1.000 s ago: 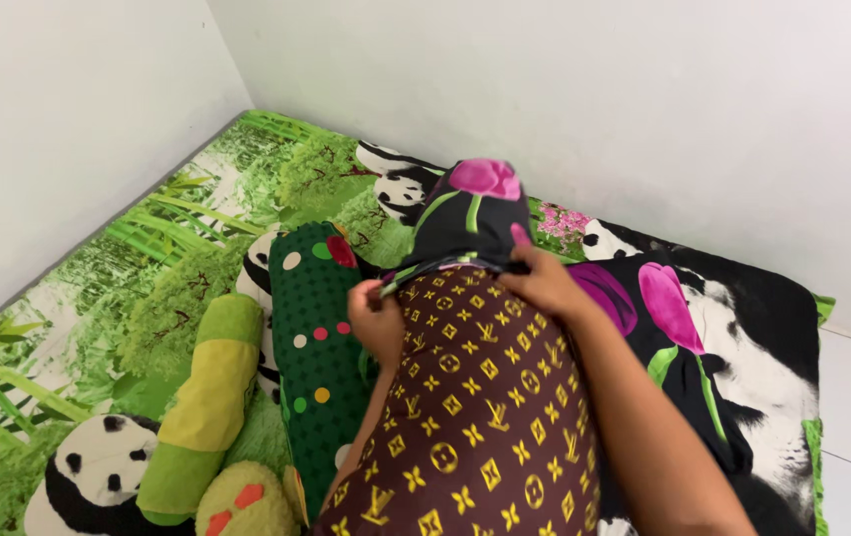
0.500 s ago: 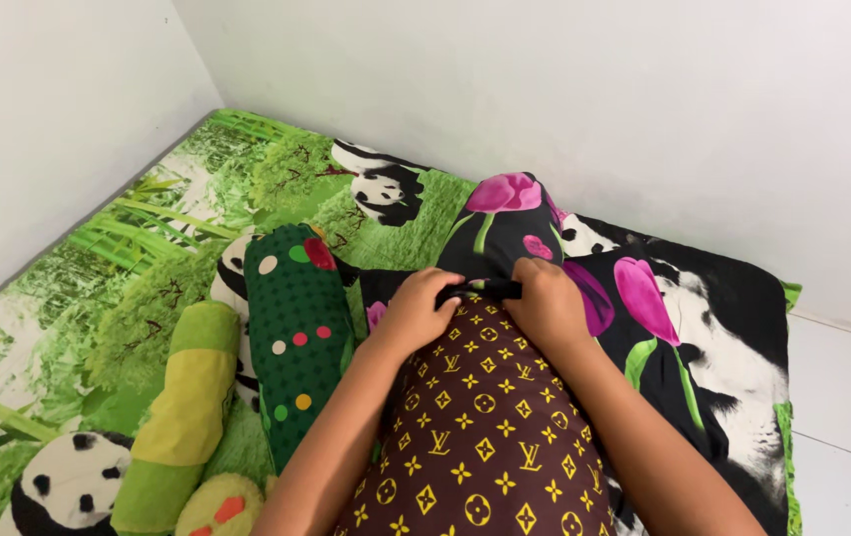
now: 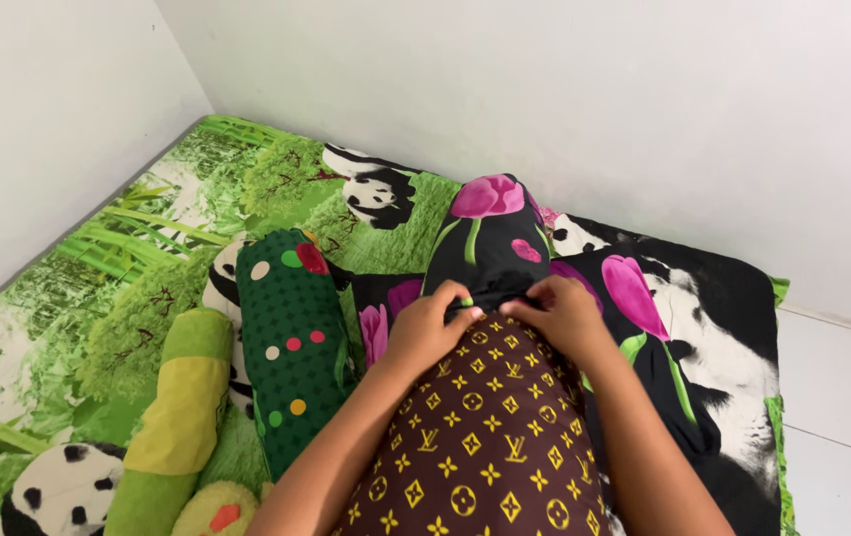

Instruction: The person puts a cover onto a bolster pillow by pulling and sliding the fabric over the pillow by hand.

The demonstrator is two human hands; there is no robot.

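Two plain white walls (image 3: pixel 584 89) meet in a corner at the upper left. A mattress (image 3: pixel 118 268) with a green panda-and-bamboo sheet lies against them. White floor tiles (image 3: pixel 838 397) show on the right.

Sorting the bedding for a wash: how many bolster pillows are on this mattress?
3: a green dotted bolster left of the hands, a yellow-green bolster further left, and the brown patterned bolster under both hands. Others may be hidden.

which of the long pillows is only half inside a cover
The brown bolster with yellow motifs under both hands: its far end sits in the black tulip-print cover. The green dotted bolster lies fully covered, untouched.
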